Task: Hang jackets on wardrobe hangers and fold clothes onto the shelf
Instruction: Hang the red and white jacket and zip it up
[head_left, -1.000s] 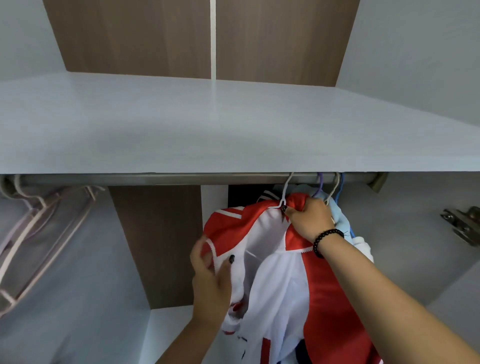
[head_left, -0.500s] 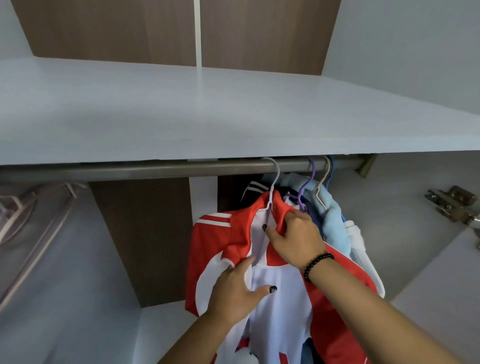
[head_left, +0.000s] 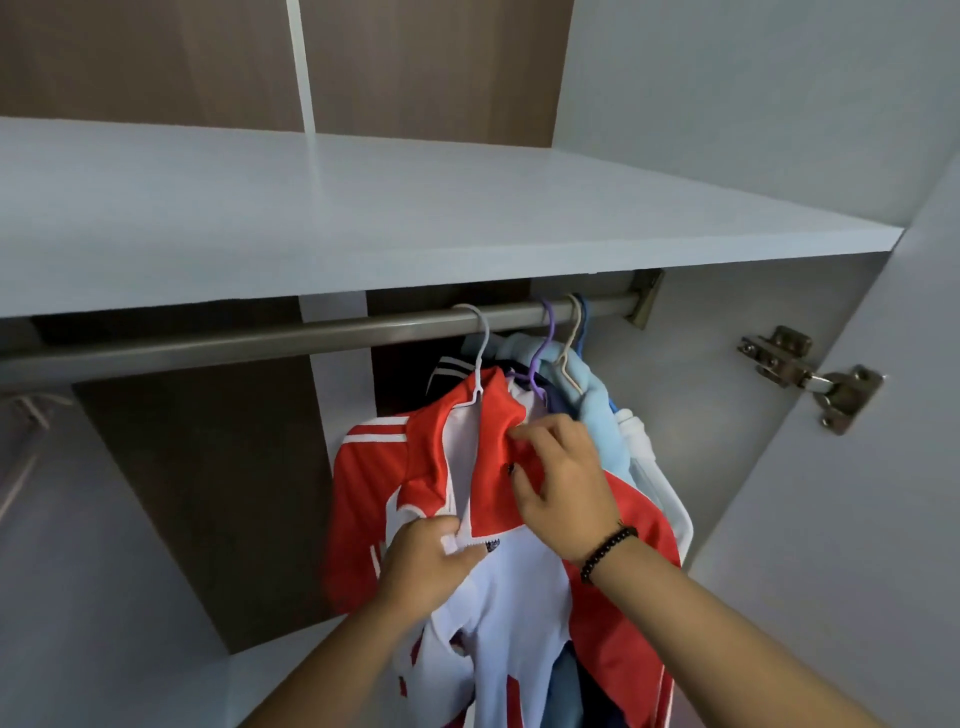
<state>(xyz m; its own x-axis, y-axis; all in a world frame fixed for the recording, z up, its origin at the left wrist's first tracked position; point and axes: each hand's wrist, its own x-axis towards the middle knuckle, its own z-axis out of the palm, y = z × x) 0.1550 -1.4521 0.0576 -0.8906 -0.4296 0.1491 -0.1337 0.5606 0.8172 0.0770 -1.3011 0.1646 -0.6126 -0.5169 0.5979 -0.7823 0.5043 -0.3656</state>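
A red and white zip-front track jacket (head_left: 431, 467) hangs on a thin white wire hanger (head_left: 480, 358), whose hook sits over the round brushed-metal wardrobe rail (head_left: 260, 338) just under the pale grey-white wardrobe shelf (head_left: 363, 218). The jacket's collar stands open at the top, with the white lining showing between the 2 red front panels.

The left hand (head_left: 428, 564) is low on the jacket's front, its fingers curled and pinching the fabric edge by the zip, where the red collar panel meets the white chest. The right hand (head_left: 563, 486) lies higher, on the red right front panel just below the collar; its thumb and forefinger are drawn together on the fabric there, the other fingers loosely bent over the cloth. A black beaded bracelet (head_left: 608, 551) circles the right wrist.

Just to the right of the jacket, crowded against it on the same rail, hang a purple plastic hanger (head_left: 545, 353), a beige wire hanger (head_left: 571, 343) and a blue hook behind them, carrying a light blue fleece garment (head_left: 597, 410), a dark navy piece and a white garment (head_left: 654, 467). A metal door hinge (head_left: 810, 379) is fixed to the pale side panel at right. Brown wood-grain back panels (head_left: 208, 467) show behind the rail
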